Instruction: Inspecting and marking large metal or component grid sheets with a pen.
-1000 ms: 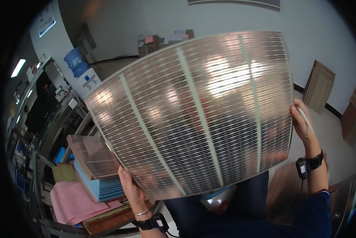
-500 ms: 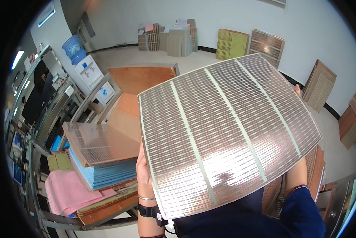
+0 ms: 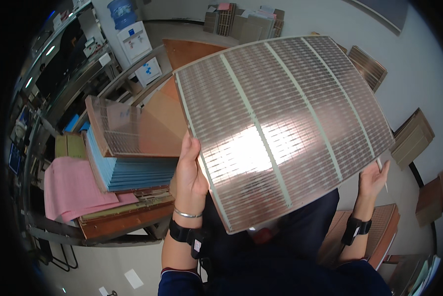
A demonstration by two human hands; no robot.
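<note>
A large, thin copper-coloured circuit board panel (image 3: 290,98), with rows of fine pattern and pale green strips, is held up tilted in front of me. My left hand (image 3: 189,170) grips its left edge, the thumb on the front face and the fingers behind. At the lower right edge is my right hand (image 3: 372,181), palm up against the panel, its thumb apart and its fingertips partly hidden by the panel. A thin white stick (image 3: 386,186) shows beside the right hand; whether it is held cannot be made out.
On a rack at left, another copper-coloured board (image 3: 120,126) lies over blue sheets (image 3: 137,175), beside pink sheets (image 3: 73,190). Another stack of panels (image 3: 387,219) stands at lower right. More panels (image 3: 414,138) lean on the wall. A water dispenser (image 3: 135,44) stands far left.
The panel has moved up and tilted, and its bright reflection has shifted. My right hand has come from behind the panel to its lower right edge. My view has turned down.
</note>
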